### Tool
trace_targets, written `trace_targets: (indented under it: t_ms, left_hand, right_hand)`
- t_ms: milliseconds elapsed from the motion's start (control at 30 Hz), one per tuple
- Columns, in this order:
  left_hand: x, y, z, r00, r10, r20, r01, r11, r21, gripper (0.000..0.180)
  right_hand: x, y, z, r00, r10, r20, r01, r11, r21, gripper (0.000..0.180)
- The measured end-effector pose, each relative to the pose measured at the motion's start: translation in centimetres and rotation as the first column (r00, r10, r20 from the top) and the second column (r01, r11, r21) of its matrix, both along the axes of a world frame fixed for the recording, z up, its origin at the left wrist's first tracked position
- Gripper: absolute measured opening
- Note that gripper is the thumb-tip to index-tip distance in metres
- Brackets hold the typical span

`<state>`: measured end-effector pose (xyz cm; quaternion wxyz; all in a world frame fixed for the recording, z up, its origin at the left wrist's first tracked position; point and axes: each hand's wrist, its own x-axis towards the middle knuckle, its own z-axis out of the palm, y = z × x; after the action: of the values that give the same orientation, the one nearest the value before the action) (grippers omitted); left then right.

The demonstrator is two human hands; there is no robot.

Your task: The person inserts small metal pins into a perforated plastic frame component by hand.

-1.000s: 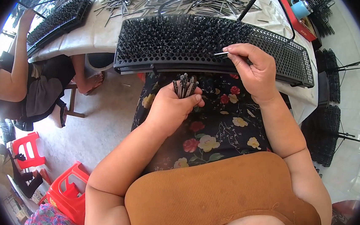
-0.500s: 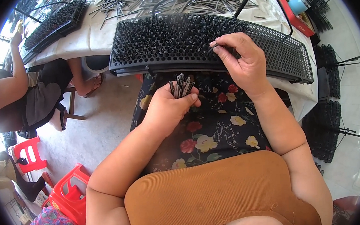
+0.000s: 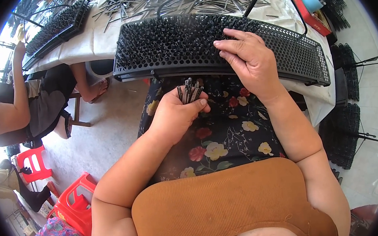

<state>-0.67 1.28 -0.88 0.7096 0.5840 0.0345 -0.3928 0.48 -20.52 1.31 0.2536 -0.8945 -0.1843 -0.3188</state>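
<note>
The left hand (image 3: 177, 112) is closed into a fist around a bundle of thin dark metal pins (image 3: 189, 90). The pins stand nearly upright, and their tips stick out above the thumb and index finger. This hand is over the lap, above a black skirt with a flower pattern (image 3: 225, 128), just below the near edge of the rack.

The right hand (image 3: 249, 60) lies flat on a long black perforated rack (image 3: 170, 48), palm down, with the fingers stretched to the left and close together. The fingertips (image 3: 218, 44) press on the holed surface near the middle of the rack. I cannot tell if a pin is under these fingers. So the bundle is well held in the left hand, to the left of and below the right hand, and the two hands do not touch.

The left part of the rack is full of upright pins, while the right part shows only holes. The rack sits on the front edge of a worktop with a white cover (image 3: 98, 41). Behind it, many loose pins (image 3: 175, 1) lie in a heap on the worktop.

At the left, another person (image 3: 23, 104) sits at the same worktop with a second black rack (image 3: 57, 24). Red plastic stools (image 3: 74, 207) stand on the floor at the lower left.
</note>
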Motion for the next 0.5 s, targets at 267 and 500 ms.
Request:
trace_targets:
  t_ms: [267,500]
  left_hand:
    - [0.1,0.05,-0.17,1.0,-0.001,-0.009,0.001,1.0,0.004,0.011]
    - [0.22,0.34,-0.19,0.997,0.005,-0.076,-0.013,0.995,-0.102,0.015]
  right_hand:
    - [-0.06,-0.56,0.02,0.996,0.025,-0.084,-0.029,0.998,-0.053,0.015]
    - [-0.39,-1.0,-0.04,0.991,-0.049,-0.128,0.045,0.998,-0.039,0.017]
